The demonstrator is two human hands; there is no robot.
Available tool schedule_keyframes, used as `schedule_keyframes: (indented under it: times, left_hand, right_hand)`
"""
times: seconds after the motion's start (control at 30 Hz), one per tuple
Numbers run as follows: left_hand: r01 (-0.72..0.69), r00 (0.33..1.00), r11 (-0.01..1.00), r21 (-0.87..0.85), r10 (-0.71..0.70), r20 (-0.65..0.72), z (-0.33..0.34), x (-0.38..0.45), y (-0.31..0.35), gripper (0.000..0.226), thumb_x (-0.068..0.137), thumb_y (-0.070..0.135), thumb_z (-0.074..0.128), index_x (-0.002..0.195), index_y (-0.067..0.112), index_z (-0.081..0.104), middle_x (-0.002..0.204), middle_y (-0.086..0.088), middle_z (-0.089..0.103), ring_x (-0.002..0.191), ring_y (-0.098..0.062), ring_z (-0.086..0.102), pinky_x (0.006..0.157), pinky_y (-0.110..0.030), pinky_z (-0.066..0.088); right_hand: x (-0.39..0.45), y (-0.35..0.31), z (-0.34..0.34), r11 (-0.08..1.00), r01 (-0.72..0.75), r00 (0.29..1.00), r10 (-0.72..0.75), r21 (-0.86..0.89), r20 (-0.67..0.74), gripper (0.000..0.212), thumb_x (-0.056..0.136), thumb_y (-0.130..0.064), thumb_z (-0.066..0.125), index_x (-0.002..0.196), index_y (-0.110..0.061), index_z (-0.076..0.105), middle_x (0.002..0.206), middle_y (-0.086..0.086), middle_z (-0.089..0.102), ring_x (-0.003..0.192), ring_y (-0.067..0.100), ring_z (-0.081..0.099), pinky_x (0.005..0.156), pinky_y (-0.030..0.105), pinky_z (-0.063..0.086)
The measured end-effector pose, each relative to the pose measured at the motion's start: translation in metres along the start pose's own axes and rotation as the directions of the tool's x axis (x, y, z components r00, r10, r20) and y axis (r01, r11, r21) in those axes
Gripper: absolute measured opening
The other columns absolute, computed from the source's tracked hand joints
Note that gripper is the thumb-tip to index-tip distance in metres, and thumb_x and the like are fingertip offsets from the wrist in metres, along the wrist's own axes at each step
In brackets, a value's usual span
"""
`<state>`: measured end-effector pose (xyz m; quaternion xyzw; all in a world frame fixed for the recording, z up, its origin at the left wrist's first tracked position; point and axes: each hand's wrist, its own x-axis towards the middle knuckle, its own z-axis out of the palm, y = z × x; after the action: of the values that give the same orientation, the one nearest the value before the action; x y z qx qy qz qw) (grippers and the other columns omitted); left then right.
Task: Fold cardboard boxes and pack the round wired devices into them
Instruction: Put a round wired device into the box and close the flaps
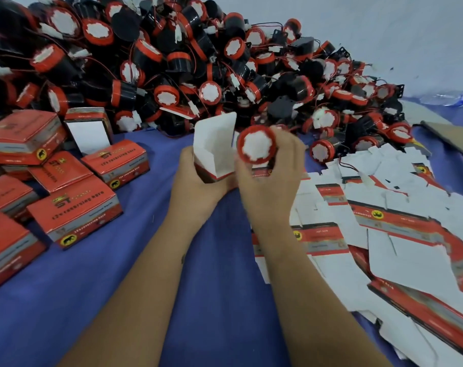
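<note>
My right hand (267,178) curls round a round wired device (256,147), gripping its dark body so that the red rim and white face point up toward me. Just beside it, my left hand (198,181) grips the lower part of a half-folded cardboard box (215,152), fingers wrapped under its red printed side; the box stands upright with its white inside showing and one tall flap raised. Device and box nearly touch, the device at the open mouth of the box, above the middle of the surface (135,260), which is covered in blue cloth.

Along the far edge of the surface lies a large heap of devices (172,62), black bodies with red rims, white faces, thin red and black wires and white plugs, tangled together and reaching from the far left corner across to the right. By the left edge sit the closed red boxes (74,210), stacked and leaning on each other, each with a yellow round emblem and printed lettering; one open box (88,131) stands behind them, its white inside turned toward me. Along the right edge spreads a loose pile of flat unfolded box blanks (383,234), mostly white side up, some showing red printed bands. A brown cardboard sheet (452,139) lies at the far right edge.
</note>
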<state>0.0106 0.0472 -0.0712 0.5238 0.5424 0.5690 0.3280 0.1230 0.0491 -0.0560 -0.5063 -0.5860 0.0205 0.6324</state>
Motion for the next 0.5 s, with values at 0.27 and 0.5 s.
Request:
schedule_keyframes:
  times: [0.27, 0.5]
  left_hand:
    - [-0.005, 0.998, 0.996, 0.090, -0.001, 0.067, -0.0056, -0.0054, -0.0016, 0.066, 0.070, 0.030, 0.088, 0.119, 0.032, 0.044, 0.107, 0.021, 0.058, 0.097, 0.005, 0.056, 0.068, -0.007, 0.046]
    - [-0.050, 0.999, 0.998, -0.034, 0.049, -0.013, -0.0085, -0.0066, 0.0066, 0.054, 0.073, 0.031, 0.087, 0.110, 0.042, 0.048, 0.110, 0.024, 0.060, 0.094, 0.019, 0.057, 0.069, -0.004, 0.046]
  right_hand:
    - [-0.0004, 0.0037, -0.0056, 0.998, -0.012, 0.983, 0.002, -0.054, -0.184, 0.057, 0.077, -0.012, 0.079, 0.127, -0.003, 0.055, 0.126, 0.013, 0.053, 0.118, 0.024, 0.049, 0.098, 0.037, 0.048]
    - [-0.0049, 0.0022, -0.0018, 0.990, 0.053, 0.990, -0.069, -0.134, -0.122, 0.060, 0.081, -0.023, 0.074, 0.133, -0.010, 0.048, 0.130, 0.012, 0.050, 0.121, 0.022, 0.041, 0.100, 0.041, 0.046]
